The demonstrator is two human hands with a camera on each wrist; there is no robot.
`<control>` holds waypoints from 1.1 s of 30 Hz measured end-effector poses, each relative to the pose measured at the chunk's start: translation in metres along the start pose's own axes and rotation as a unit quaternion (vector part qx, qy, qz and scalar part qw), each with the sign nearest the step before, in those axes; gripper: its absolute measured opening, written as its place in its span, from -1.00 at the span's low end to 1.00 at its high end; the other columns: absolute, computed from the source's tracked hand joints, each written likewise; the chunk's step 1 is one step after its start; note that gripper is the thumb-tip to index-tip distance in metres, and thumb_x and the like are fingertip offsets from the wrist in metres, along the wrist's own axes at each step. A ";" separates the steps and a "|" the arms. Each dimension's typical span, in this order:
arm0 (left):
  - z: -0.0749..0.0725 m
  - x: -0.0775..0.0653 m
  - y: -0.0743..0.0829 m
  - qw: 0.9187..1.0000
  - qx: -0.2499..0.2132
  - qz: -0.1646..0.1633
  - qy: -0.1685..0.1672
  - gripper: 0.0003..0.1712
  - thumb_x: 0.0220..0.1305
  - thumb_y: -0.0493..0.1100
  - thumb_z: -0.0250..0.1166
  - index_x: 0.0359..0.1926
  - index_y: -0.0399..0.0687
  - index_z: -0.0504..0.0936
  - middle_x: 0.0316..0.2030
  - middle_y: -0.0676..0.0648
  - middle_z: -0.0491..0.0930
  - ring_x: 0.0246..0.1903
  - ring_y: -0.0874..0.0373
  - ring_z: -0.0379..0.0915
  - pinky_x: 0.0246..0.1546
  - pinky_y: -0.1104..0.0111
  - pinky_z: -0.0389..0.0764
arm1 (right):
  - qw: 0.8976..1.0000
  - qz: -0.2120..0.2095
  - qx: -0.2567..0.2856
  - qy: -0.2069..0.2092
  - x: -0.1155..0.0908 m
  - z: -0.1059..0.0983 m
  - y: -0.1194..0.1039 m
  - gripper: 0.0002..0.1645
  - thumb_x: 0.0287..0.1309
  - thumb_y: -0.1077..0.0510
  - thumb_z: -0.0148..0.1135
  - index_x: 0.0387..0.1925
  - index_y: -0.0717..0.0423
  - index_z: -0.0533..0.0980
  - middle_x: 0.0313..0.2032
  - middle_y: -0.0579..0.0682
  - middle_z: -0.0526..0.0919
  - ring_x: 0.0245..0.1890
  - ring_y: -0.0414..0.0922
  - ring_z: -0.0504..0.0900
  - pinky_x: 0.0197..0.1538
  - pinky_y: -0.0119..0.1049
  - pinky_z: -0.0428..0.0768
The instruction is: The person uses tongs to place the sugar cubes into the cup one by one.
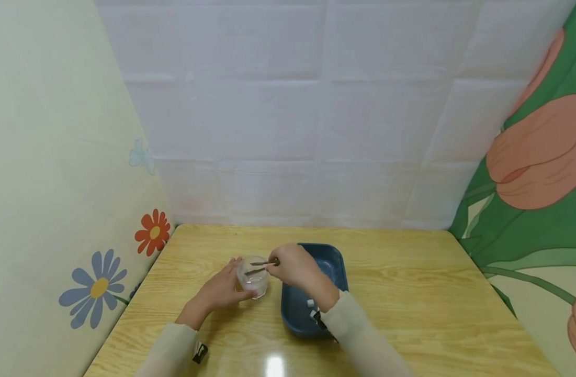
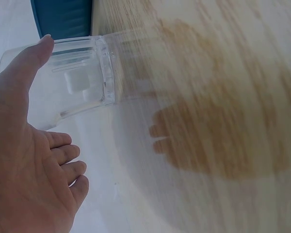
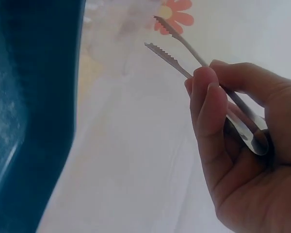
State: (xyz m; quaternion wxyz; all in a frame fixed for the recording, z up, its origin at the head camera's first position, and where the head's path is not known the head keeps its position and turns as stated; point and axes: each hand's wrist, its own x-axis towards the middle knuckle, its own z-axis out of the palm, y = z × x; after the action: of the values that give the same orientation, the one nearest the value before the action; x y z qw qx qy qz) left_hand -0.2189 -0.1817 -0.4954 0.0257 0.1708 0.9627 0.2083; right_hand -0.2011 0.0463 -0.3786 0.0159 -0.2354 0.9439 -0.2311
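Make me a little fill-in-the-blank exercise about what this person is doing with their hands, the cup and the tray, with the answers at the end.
1. The right hand holds metal tongs with ____ between their toothed tips.
2. In the head view, the left hand touches a clear cup on the ____ side of the tray.
3. The small cubes in the tray are coloured ____.
4. The tray itself is coloured ____.

Missing words: nothing; left; white; blue.
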 end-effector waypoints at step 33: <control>0.001 0.001 0.001 1.000 0.004 0.001 0.014 0.27 -0.11 0.48 0.26 0.43 -0.20 0.02 0.40 -0.19 0.05 0.38 -0.12 -0.05 0.23 -0.03 0.24 | 0.998 0.013 0.020 0.052 -0.033 -0.028 0.041 -0.72 0.17 -0.03 0.22 -0.13 -0.02 0.64 -0.21 -0.10 0.68 -0.29 -0.23 0.63 -0.31 -0.36 0.58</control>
State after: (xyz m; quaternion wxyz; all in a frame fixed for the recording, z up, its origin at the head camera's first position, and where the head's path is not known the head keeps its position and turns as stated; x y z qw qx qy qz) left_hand -0.2196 -0.1797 -0.4956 0.0119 0.1686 0.9636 0.2072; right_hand -0.1938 0.1053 -0.3740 -0.0257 -0.2108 0.9414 -0.2621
